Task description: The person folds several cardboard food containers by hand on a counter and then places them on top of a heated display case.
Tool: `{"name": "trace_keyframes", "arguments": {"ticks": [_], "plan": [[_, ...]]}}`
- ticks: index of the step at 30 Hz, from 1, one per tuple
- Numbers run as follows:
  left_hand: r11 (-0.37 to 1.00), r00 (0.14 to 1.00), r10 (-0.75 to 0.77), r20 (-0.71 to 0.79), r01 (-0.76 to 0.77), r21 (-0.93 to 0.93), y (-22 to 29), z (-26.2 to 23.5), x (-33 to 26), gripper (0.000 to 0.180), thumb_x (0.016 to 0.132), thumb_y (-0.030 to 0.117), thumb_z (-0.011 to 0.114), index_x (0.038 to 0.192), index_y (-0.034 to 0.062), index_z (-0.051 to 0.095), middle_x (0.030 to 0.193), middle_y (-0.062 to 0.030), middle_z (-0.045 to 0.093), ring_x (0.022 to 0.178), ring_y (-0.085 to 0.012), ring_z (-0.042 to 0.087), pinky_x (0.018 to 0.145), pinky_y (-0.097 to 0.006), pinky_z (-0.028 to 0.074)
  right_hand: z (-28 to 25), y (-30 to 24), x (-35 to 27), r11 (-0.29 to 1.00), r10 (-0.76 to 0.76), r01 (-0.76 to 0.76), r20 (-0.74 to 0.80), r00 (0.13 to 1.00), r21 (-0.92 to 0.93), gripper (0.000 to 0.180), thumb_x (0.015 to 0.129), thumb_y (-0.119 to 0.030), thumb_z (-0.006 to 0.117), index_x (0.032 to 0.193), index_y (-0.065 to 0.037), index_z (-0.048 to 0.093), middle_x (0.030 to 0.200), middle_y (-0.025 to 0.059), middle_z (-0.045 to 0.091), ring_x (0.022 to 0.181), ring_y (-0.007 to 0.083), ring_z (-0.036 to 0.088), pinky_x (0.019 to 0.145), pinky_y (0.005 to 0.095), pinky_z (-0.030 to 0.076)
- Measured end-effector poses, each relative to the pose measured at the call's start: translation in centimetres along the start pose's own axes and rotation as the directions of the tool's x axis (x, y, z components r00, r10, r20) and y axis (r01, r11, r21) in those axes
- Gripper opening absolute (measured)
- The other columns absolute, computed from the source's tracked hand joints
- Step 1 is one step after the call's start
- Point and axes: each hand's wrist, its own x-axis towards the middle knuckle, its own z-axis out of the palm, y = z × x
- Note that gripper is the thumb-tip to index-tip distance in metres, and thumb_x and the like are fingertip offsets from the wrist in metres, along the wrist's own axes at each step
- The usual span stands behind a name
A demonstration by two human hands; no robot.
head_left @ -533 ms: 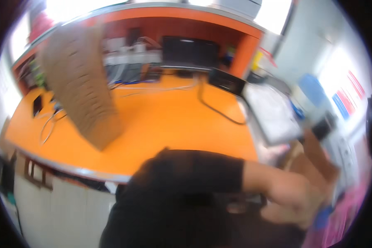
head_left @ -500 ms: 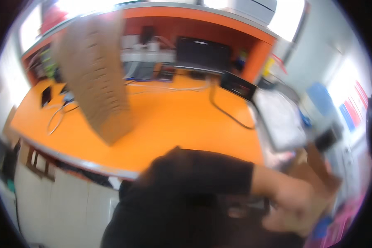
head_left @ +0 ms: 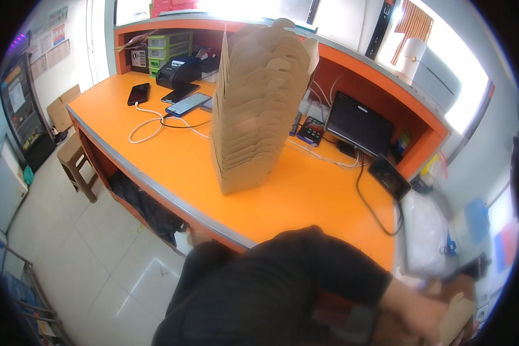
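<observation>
My left hand [head_left: 425,318] is low at the right, its arm in a black sleeve reaching across in front of me. Its fingers are closed at the edge of a brown cardboard box [head_left: 457,318], which is partly cut off by the picture's rim. My right hand does not show. On the orange counter [head_left: 323,202] a tall stack of nested brown cardboard boxes [head_left: 254,121] stands upright, with rounded tabs along its side; neither hand touches it.
Phones [head_left: 138,93] and white cables lie at the counter's left, beside a black printer [head_left: 179,72] and green drawers [head_left: 170,52]. A dark monitor [head_left: 360,122] and a small black screen [head_left: 389,177] stand to the right. A white plastic-wrapped pack [head_left: 425,233] lies beyond. A brown stool [head_left: 78,164] stands on the floor.
The view has swung left, so the stack and counter sit farther right and more floor shows. My left hand remains at the cardboard at the right, lower in the picture.
</observation>
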Motion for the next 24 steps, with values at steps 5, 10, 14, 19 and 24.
{"name": "trace_keyframes", "arguments": {"ticks": [5,10,14,19,24], "plan": [[0.431,0.86,0.407,0.309,-0.479,0.765,-3.7,-1.9,0.5,0.029,0.076,0.022,0.061,0.091,-0.0029,0.059,0.082,-0.0182,0.059,0.074,-0.0296,0.056,0.064,-0.038,0.042,-0.6,0.1,-0.2,1.0,-0.018,0.018,0.017,1.0,0.003,0.023,0.07,-0.014,0.056,0.088,0.001,0.055,0.076,0.0132,0.043,0.065,0.0241,0.045,0.057,0.0323,0.035],[0.427,0.836,0.416,0.358,-0.527,0.734,-1.9,-1.3,-0.5,0.031,0.08,0.027,0.055,0.086,-0.0037,0.057,0.077,-0.0193,0.057,0.072,-0.0341,0.054,0.062,-0.04,0.041,-1.5,0.0,-0.7,0.999,-0.036,0.036,0.025,0.999,-0.001,0.018,0.068,-0.011,0.056,0.082,0.0,0.057,0.067,0.0117,0.042,0.058,0.0228,0.043,0.051,0.0307,0.034],[0.34,0.824,0.485,0.293,-0.486,0.805,-11.4,-2.9,2.8,0.015,0.069,0.017,0.056,0.065,0.0018,0.058,0.062,-0.0151,0.053,0.062,-0.0299,0.052,0.057,-0.038,0.04,-1.8,0.1,-0.8,0.998,-0.061,0.061,0.035,0.998,0.012,0.014,0.066,-0.008,0.056,0.078,0.0,0.059,0.061,0.0105,0.042,0.052,0.0217,0.042,0.047,0.0295,0.033],[0.787,0.997,0.039,-0.067,0.01,0.617,-8.8,-2.5,1.9,0.019,0.07,0.016,0.054,0.071,-0.0014,0.06,0.07,-0.0164,0.057,0.065,-0.0276,0.053,0.06,-0.038,0.041,-3.0,0.4,-1.9,0.998,-0.064,0.063,0.047,0.997,0.021,0.01,0.064,-0.005,0.057,0.072,0.0,0.06,0.052,0.0091,0.041,0.044,0.0204,0.041,0.041,0.0279,0.032],[0.91,0.979,-0.09,-0.182,0.155,0.384,-6.8,-2.0,1.4,0.02,0.07,0.016,0.054,0.072,-0.0036,0.056,0.069,-0.0143,0.056,0.064,-0.0231,0.052,0.06,-0.035,0.041,-3.1,0.2,-2.2,0.999,-0.01,0.01,-0.004,1.0,0.044,0.008,0.058,-0.001,0.057,0.066,0.001,0.061,0.043,0.0068,0.035,0.033,0.0181,0.034,0.032,0.0276,0.026]]}}
